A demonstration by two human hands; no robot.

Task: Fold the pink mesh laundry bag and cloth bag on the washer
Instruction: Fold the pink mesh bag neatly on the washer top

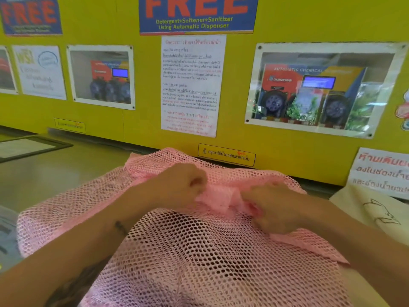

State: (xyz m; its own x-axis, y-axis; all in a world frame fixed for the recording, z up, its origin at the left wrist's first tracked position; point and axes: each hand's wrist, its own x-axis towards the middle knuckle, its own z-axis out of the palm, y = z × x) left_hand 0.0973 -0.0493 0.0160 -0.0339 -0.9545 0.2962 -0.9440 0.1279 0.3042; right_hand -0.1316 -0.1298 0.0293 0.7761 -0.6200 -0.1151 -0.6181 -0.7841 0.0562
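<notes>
The pink mesh laundry bag point(194, 251) lies spread across the washer top point(73, 173), reaching from the yellow wall down to the bottom of the view. My left hand point(183, 185) is closed on a bunched fold of the mesh near its middle. Right beside it, my right hand point(274, 209) pinches the same bunched pink fabric. A cream cloth bag point(374, 213) with a black line drawing lies flat at the right, partly under the mesh's right edge and my right forearm.
A yellow wall point(132, 120) with posters and notices rises directly behind the washer. A dark-framed lid point(31, 147) sits at the far left. A grey panel point(6, 235) shows at the left edge.
</notes>
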